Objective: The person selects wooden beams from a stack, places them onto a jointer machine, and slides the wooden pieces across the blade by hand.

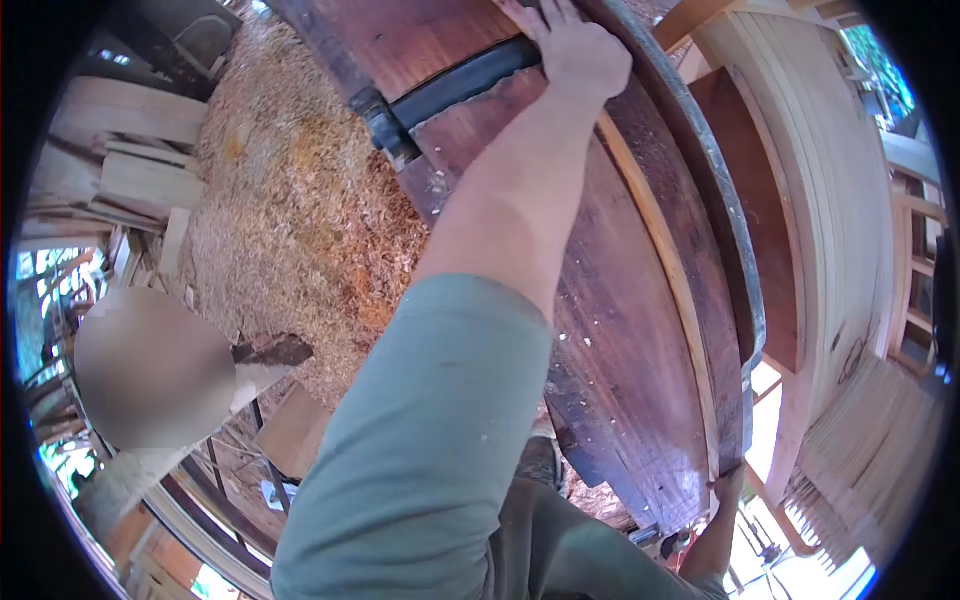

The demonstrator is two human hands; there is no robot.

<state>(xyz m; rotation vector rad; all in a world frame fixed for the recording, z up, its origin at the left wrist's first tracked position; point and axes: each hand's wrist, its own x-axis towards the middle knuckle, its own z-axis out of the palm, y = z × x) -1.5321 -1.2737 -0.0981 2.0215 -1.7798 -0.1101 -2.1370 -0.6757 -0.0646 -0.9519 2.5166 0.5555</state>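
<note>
- Head view: a long bench [620,320] of dark, reddish-brown wood runs down the middle, its surface grained, scuffed and flecked with pale chips.
- Left hand [580,55], below a plain green sleeve [430,400], is over the bench's upper end; its fingers look spread, partly cut by the frame, and whether they hold anything I cannot tell.
- Right hand [729,488], small in view, is at the bench's lower end, beside the end of a slim, pale wooden strip [663,245]; its grip I cannot tell.
- That strip lies lengthwise along the bench, inside a worn, dark rail [737,220] on the right edge.
- Across the bench's upper part sits a smooth black cylinder [465,85] in a slot, near the left hand, with a dark, blocky fitting [385,128] at its outer end.
- Left of the bench: a heap of curled, tan-to-orange shavings [290,180], then flat offcuts [150,170].
- Right of the bench: a reddish panel [770,270], smooth pale planks [850,170] and stacked thin slats [875,435].
</note>
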